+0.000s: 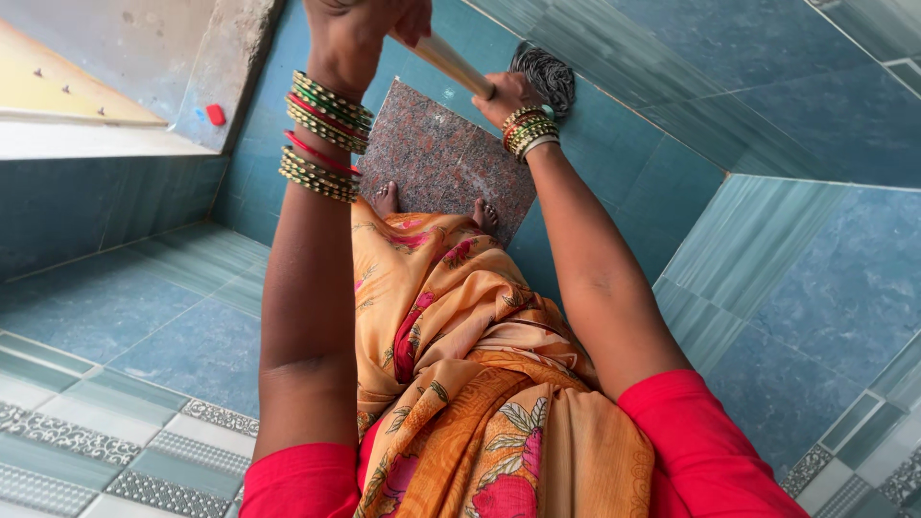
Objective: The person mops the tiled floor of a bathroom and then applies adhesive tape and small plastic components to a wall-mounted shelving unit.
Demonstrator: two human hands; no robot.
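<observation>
Both hands grip a pale wooden handle (451,63) that slants down across the top of the view. The left hand (355,34) holds it higher up, fingers wrapped tight around the shaft, the wrist below stacked with green, red and gold bangles (324,134). The right hand (507,94) is clamped on the handle lower down, close to where the stick meets the mop head, and wears a shorter stack of bangles (530,132).

The landmark here is a speckled reddish-brown granite slab (441,158) set into the blue tiled floor (192,326). The handle crosses just above the slab's far corner, and the grey stringy mop head (547,77) lies on the floor just beyond that corner, touching the tiles. The person's bare feet (436,206) stand on the slab's near edge — one toward each side. An orange floral sari (460,364) hangs down from the waist to the feet, with red sleeves at the bottom of the view.

Well to the left of the slab, a small red object (216,114) sits on a grey ledge — what it is cannot be told.
</observation>
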